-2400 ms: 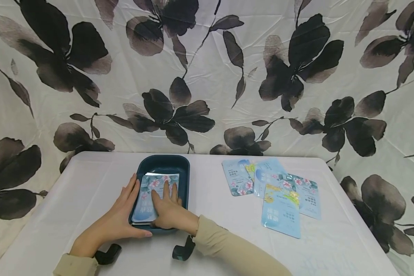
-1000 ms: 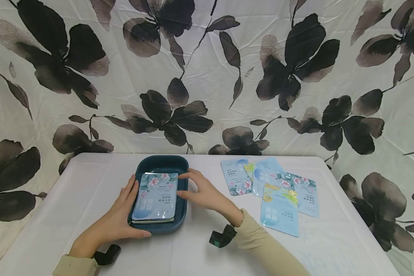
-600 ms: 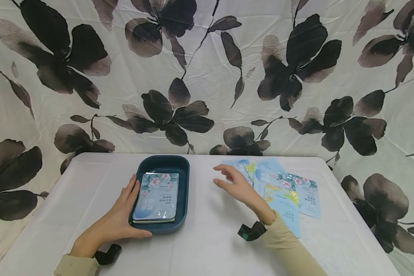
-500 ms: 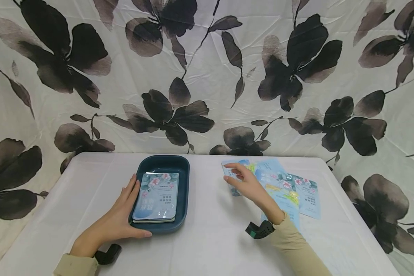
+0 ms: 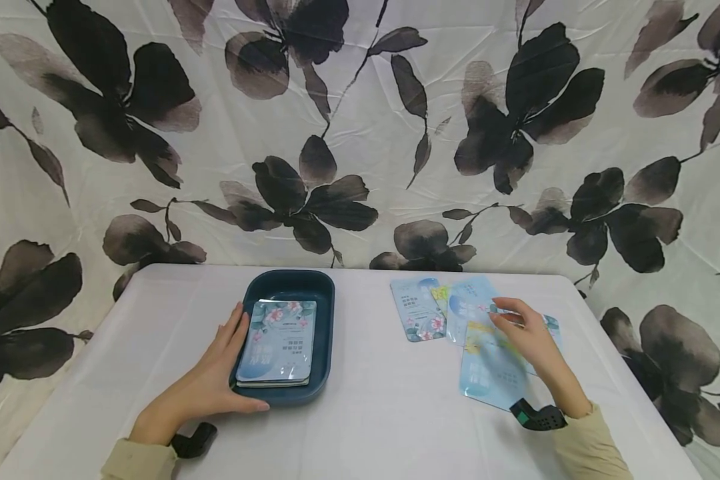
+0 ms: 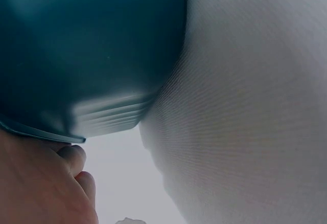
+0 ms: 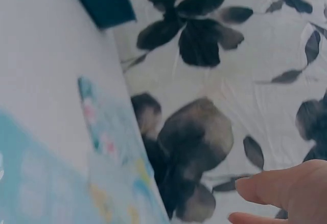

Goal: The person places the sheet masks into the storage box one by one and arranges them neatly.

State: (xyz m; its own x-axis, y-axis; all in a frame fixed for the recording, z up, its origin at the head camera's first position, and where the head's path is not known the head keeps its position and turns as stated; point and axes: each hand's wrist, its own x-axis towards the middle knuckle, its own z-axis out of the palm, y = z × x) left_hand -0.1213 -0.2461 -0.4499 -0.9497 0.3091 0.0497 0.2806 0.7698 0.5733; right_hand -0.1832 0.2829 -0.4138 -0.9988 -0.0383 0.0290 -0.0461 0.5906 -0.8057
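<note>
A dark teal tray [image 5: 327, 333] stands left of the table's middle, with a neat stack of flat blue sachets [image 5: 278, 350], flower-printed like sheet-mask packets, inside. My left hand [image 5: 195, 387] rests along its left side, fingers at the rim and thumb by the near edge. In the left wrist view the hand [image 6: 41, 183] lies against the tray's outer wall [image 6: 92, 45]. My right hand [image 5: 531, 337] hovers over loose sachets [image 5: 492, 373], fingers loosely bent and apart, holding nothing. It partly covers the rightmost sachet. The right wrist view shows its fingers [image 7: 276, 188] beyond the sachets [image 7: 110, 127].
Another sachet [image 5: 419, 310] with pink flowers lies at the left of the loose group, overlapping its neighbours. White cloth covers the table [image 5: 384, 413]. A curtain with dark flowers [image 5: 396, 133] hangs behind it. Each wrist carries a black camera [image 5: 537, 417].
My right hand has lifted off the stack, passed its right edge and moved right, over the loose sachets. My left hand has stayed at the tray.
</note>
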